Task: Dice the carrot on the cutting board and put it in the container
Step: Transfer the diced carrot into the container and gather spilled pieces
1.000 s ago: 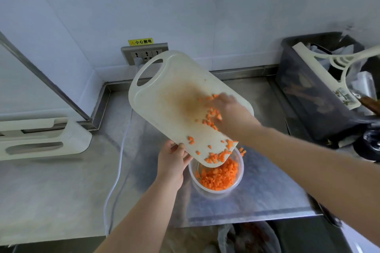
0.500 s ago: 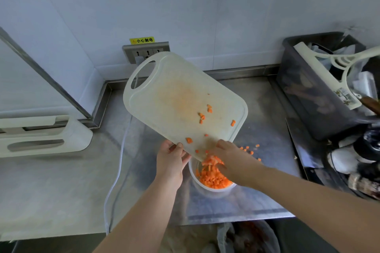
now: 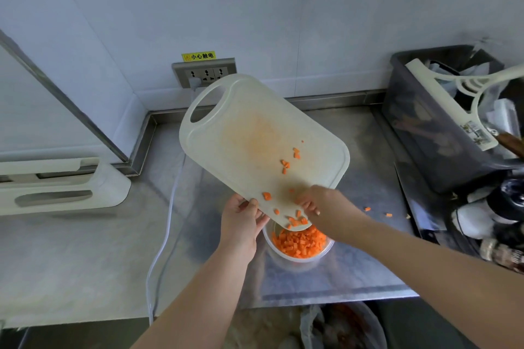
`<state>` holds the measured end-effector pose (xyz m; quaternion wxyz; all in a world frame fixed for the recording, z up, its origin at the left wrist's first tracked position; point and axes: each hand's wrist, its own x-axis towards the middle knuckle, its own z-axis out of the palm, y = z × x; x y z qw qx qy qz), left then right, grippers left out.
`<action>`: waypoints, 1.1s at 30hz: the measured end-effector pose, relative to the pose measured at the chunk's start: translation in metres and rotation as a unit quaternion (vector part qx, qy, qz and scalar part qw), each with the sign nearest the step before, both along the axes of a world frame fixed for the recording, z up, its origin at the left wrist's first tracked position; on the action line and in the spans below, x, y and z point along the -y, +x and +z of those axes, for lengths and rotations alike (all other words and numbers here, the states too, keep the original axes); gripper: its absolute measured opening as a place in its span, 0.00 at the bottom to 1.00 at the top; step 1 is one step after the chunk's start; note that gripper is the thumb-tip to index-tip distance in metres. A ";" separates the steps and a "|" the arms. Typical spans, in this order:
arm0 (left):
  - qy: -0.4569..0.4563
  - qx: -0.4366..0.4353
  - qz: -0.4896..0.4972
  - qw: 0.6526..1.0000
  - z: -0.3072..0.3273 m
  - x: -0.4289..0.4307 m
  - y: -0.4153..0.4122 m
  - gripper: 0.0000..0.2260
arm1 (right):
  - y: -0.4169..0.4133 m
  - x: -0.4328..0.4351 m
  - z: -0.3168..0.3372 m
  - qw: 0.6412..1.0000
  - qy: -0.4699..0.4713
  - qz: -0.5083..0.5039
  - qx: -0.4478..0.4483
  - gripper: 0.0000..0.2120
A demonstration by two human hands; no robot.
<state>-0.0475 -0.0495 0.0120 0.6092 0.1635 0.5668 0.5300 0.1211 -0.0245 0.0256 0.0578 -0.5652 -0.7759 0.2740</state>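
walls: pale panels point(image 3: 283, 8) | counter: steel point(image 3: 71, 249) — outlet point(image 3: 204, 72) behind, yellow label point(image 3: 198, 56) above | right: dark bin point(image 3: 419, 127)

One wide-angle view, worn on the head — it faces forward and down over the counter point(image 3: 85, 249) toward the wall point(image 3: 255, 8), close above the near edge.
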 end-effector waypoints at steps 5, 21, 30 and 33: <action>-0.003 0.008 -0.003 1.000 0.001 0.001 0.001 0.11 | -0.016 -0.001 0.018 0.999 0.022 0.039 -0.026 0.16; -0.023 0.002 0.013 1.000 0.000 -0.002 -0.008 0.10 | -0.016 0.031 -0.008 0.973 0.052 0.195 0.109 0.14; -0.041 0.088 0.048 0.994 0.018 -0.022 -0.013 0.08 | 0.020 0.029 -0.015 0.987 0.086 -0.117 -0.062 0.12; -0.054 0.109 0.058 0.991 0.020 -0.026 -0.016 0.08 | 0.027 0.022 -0.021 0.976 0.002 -0.217 0.006 0.20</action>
